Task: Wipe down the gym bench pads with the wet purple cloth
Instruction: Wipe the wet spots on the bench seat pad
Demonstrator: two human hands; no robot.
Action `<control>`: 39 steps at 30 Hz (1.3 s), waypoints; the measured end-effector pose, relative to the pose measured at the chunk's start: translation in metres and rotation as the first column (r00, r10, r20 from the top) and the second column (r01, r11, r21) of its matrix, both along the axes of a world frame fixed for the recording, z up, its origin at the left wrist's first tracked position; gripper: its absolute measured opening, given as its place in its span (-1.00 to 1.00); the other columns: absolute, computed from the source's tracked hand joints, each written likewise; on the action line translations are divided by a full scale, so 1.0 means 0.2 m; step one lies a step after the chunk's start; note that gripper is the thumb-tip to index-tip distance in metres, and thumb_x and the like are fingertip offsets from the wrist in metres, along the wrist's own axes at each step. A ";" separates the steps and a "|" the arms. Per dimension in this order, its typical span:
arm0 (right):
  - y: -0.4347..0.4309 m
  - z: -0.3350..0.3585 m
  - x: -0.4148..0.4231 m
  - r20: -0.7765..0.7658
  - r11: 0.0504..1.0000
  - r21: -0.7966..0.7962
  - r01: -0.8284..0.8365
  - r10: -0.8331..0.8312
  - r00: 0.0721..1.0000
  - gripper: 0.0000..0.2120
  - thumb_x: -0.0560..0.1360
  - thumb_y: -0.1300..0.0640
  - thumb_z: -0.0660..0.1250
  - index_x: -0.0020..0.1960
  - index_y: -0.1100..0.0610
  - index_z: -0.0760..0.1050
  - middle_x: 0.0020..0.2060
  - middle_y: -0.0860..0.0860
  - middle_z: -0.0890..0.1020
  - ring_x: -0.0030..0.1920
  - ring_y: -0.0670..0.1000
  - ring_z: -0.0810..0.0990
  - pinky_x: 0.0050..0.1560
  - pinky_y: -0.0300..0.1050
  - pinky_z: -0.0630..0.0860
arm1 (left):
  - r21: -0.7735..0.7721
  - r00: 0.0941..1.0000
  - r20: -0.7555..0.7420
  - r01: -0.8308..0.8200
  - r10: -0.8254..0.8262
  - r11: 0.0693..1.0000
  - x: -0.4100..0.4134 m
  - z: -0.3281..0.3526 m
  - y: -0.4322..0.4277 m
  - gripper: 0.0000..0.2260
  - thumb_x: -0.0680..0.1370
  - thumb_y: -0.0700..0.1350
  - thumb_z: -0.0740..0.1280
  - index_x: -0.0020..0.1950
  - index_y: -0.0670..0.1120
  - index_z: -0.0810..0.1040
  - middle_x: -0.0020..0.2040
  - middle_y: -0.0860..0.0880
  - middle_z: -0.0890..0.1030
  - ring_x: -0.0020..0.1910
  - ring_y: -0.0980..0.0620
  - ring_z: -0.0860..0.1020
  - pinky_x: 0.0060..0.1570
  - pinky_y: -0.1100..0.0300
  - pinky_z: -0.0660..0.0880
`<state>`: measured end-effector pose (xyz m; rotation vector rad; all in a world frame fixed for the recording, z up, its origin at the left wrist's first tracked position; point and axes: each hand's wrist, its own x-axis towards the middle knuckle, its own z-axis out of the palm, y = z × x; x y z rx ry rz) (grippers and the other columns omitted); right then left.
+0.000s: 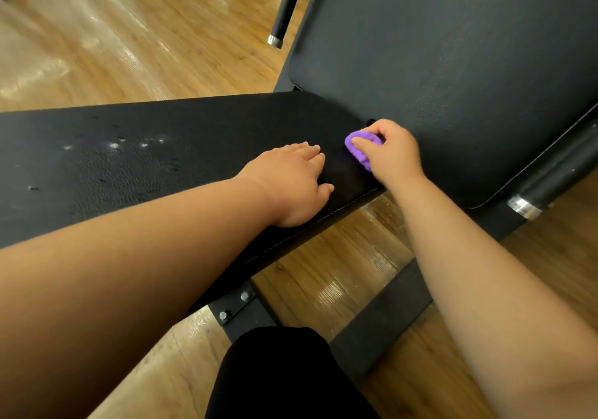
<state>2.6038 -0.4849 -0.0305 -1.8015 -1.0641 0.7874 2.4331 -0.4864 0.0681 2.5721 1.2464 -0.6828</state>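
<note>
A black seat pad (136, 159) runs from the left edge to the middle, with white scuffs and small tears on its left part. A larger dark back pad (453, 72) rises at the right. My right hand (393, 154) grips the bunched purple cloth (359, 148) and holds it against the seat pad's far right end, at the gap between the two pads. My left hand (294, 182) rests flat on the seat pad just left of the cloth, fingers straight.
Black bars with chrome ends stand at the top centre (284, 7) and right (550, 185). The bench's steel frame (239, 308) with bolts crosses the wooden floor (113, 40) below. My dark-clothed knee (278, 376) is at the bottom. Dark objects lie on the floor at top left.
</note>
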 end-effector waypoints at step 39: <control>-0.12 0.41 -0.37 -0.043 0.941 -0.333 0.064 -0.083 0.996 -0.93 0.57 0.17 0.32 -0.01 0.00 0.51 -0.08 -0.15 0.55 -0.09 -0.18 0.50 -0.25 -0.51 0.37 | -0.108 0.991 -0.035 0.127 -0.132 0.986 -0.37 0.21 0.12 -0.39 0.64 0.21 -0.14 0.59 -0.08 -0.15 0.60 -0.03 -0.14 0.57 -0.01 -0.18 0.52 0.06 -0.15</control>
